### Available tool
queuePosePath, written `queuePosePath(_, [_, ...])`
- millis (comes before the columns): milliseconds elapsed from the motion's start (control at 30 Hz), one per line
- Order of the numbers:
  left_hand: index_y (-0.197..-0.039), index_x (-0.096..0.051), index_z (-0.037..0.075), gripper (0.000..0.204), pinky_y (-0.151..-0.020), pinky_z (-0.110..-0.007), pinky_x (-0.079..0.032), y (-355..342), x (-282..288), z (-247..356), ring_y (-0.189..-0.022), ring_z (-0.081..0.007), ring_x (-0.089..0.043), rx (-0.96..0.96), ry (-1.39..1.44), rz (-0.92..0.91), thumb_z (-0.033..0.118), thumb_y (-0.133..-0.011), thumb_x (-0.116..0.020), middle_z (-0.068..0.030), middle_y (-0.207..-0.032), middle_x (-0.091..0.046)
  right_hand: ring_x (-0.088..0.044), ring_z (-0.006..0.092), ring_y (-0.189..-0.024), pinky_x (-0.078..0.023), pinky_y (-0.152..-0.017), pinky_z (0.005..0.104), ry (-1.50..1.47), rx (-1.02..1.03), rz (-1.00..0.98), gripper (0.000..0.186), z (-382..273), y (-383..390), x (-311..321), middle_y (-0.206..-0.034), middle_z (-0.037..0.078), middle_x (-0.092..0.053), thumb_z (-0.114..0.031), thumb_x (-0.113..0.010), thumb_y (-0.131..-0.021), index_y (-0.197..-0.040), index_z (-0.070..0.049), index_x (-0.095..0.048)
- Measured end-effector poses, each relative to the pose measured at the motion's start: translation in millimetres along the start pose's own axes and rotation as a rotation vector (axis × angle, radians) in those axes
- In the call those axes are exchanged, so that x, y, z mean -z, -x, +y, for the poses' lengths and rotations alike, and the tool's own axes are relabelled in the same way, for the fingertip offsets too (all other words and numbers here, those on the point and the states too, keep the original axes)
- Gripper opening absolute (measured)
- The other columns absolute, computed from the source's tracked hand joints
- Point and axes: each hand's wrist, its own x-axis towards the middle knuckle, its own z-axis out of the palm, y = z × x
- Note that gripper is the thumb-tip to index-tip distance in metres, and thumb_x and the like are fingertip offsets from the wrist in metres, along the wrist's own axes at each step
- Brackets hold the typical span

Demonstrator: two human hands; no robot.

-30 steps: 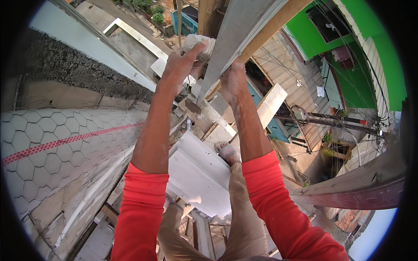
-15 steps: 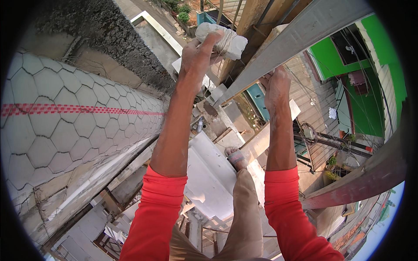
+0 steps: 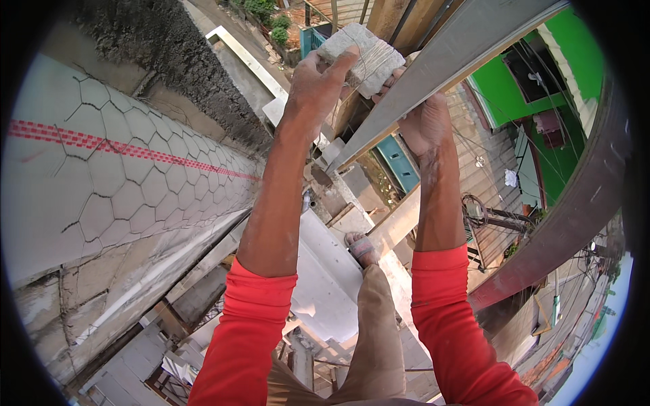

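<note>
left fingers (image 3: 344, 63) clamped on strand-wrapped grey block (image 3: 369, 57), right fingers (image 3: 435, 105) curled around grey board (image 3: 447, 57)

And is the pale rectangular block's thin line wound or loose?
At least partly wound: several turns of thin line cross the pale rectangular block in the left hand.
</note>
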Motion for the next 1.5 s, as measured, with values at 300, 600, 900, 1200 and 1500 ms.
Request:
queuePosePath(300, [-0.142, -0.05, -0.006, 0.05, -0.101, -0.035, -0.061, -2, 1, 8, -0.114, -0.0205, -0.068, -0.158, 0.251, -0.149, 0.02, -0.104, -0.069, -0.0143, -0.128, -0.065, -0.058, 0.0286, -0.126, -0.043, -0.111, 0.0478, -0.022, 0.069, 0.005, 0.056, -20, 15, -26, -0.135, 0.015, -0.064, -0.037, -0.062, -0.099, -0.138, 0.003, -0.059])
queuePosePath(600, [-0.152, -0.042, -0.008, 0.062, -0.1, -0.033, -0.059, -23, -28, 28, -0.107, -0.0185, -0.069, -0.255, 0.16, -0.214, 0.014, -0.102, -0.07, -0.0138, -0.125, -0.07, -0.063, 0.0337, -0.123, -0.049, -0.108, 0.0502, 0.036, 0.273, 0.006, 0.055, -58, 19, -40, -0.136, 0.017, -0.064, -0.039, -0.064, -0.099, -0.135, 0.003, -0.057])
queuePosePath(900, [-0.13, -0.069, -0.006, 0.04, -0.089, -0.027, -0.054, -3, -47, 39, -0.097, -0.0134, -0.069, -0.055, -0.008, -0.409, 0.017, -0.098, -0.065, -0.012, -0.115, -0.076, -0.061, 0.0411, -0.126, -0.05, -0.11, 0.0611, -0.319, 0.383, 0.338, 0.018, -63, 56, -33, -0.127, 0.022, -0.064, -0.018, -0.06, -0.095, -0.106, -0.004, -0.058])
queuePosePath(1200, [-0.116, -0.077, -0.001, 0.039, -0.092, -0.038, -0.053, 15, -20, 31, -0.096, -0.0244, -0.072, -0.005, -0.596, -0.38, 0.028, -0.094, -0.062, -0.0166, -0.099, -0.078, -0.065, 0.0234, -0.099, -0.055, -0.09, 0.038, 0.609, 0.564, 0.754, 0.049, 29, 115, 59, -0.114, 0.014, -0.064, -0.016, -0.076, -0.09, -0.133, 0.002, -0.059])
queuePosePath(1500, [-0.126, -0.074, 0.002, 0.043, -0.099, -0.038, -0.053, 41, 20, -102, -0.108, -0.0275, -0.072, 0.224, -0.665, -0.238, 0.032, -0.096, -0.07, -0.0146, -0.112, -0.077, -0.068, 0.0275, -0.095, -0.055, -0.086, 0.0398, 0.964, -0.001, 0.866, 0.06, 110, 119, 142, -0.11, 0.021, -0.071, -0.031, -0.087, -0.077, -0.119, 0.007, -0.068])
